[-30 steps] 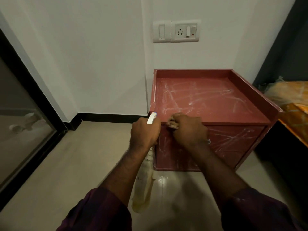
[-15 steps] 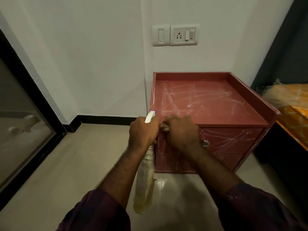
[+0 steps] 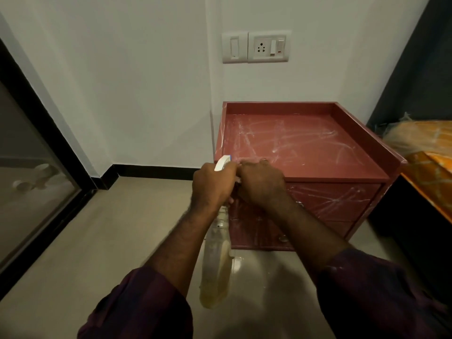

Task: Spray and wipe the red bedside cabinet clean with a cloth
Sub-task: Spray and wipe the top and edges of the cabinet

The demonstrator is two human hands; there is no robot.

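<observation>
Both hands have slid left along the cabinet's (image 3: 305, 148) front edge and now sit knuckle to knuckle at its front-left corner. The cabinet stands on the floor (image 3: 110, 228) against the wall, between a glass door (image 3: 29, 192) and the bed (image 3: 428, 152), its top and drawer front (image 3: 337, 199) crossed with white streaks.

The right hand (image 3: 261, 184) has its fingers curled tight over the corner. Only a pale scrap of cloth (image 3: 238, 179) shows between the hands, so how much cloth meets the surface cannot be told. The left hand (image 3: 211, 187) wraps its fingers round the bottle's (image 3: 216, 265) neck. The nozzle (image 3: 222, 163) pokes up just above the knuckles and the body hangs down in front of the drawers, holding yellowish liquid.

Crowding looks like the main hazard. With the hands touching, a wipe stroke could knock the left hand and swing the bottle into the drawer front or a knob (image 3: 283, 238). A jolt on the trigger could also send spray at the wall, where a socket (image 3: 267, 46) sits above the cabinet. Most streaks lie well apart from the corner being worked, so a balled cloth may only smear them. Drips off the front edge would land on the floor by the person's feet and make it slippery.
</observation>
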